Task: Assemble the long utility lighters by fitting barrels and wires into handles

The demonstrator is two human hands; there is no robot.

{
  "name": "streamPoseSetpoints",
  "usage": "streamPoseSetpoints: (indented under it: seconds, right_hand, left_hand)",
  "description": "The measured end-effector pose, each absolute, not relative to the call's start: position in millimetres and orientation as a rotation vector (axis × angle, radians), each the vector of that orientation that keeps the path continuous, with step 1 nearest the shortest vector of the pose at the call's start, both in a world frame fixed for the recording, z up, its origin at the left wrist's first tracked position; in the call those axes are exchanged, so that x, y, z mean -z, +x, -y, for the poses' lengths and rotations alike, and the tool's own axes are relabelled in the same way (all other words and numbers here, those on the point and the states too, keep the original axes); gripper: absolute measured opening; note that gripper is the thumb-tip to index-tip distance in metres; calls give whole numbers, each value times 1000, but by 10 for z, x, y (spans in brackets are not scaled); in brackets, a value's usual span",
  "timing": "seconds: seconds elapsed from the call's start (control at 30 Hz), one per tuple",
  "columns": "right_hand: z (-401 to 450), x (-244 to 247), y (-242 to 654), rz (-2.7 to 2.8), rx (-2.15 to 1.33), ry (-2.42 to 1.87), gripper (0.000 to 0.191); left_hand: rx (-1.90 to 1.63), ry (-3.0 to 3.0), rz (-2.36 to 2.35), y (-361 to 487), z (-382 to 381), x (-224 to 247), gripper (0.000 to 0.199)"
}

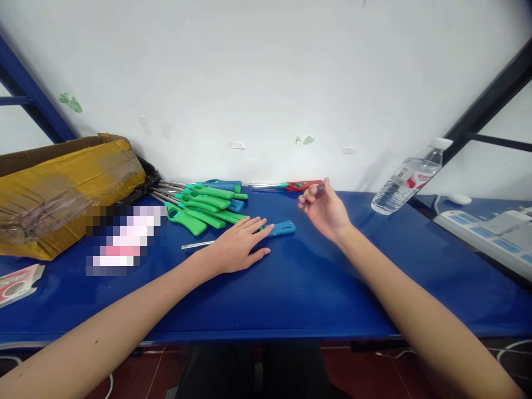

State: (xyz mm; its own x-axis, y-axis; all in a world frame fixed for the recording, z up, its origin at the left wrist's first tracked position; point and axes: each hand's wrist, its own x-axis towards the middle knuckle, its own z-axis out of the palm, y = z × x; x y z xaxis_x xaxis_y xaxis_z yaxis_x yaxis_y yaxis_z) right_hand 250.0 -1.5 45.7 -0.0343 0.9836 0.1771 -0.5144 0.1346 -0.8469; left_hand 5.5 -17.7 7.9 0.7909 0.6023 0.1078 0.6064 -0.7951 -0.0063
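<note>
My left hand [241, 245] lies flat across a blue long-nosed lighter [283, 228], fingers spread and covering its middle. The lighter's metal tube sticks out to the left under my wrist, and its blue handle end shows to the right of the fingers. My right hand [326, 213] is raised above the desk, fingers curled round a small screwdriver [320, 191] with a dark handle. Its thin shaft points down and left towards the lighter. Behind my left hand lies a pile of green lighters [208, 200], with some blue ones among them.
A red lighter [305, 185] lies along the wall. At left stand a taped cardboard box [75, 194] and a pink-and-white card [19, 284]. A water bottle [409, 180] and a power strip [486, 235] are at right on the blue desk [291, 299].
</note>
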Motion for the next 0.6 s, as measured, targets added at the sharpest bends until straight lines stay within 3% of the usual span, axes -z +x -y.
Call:
streamPoseSetpoints:
  seconds: [0.2, 0.47, 0.6]
  right_hand:
    - [25, -451, 2521, 946, -1406, -591, 57]
    - [44, -489, 2506, 920, -1351, -621, 32]
    - [10, -469, 2516, 940, -1314, -679, 46]
  left_hand:
    - [228, -2946, 970, 43, 157, -45, 59]
    - [220, -2951, 981, 43, 170, -60, 60]
    - [232, -2954, 973, 40, 169, -53, 59]
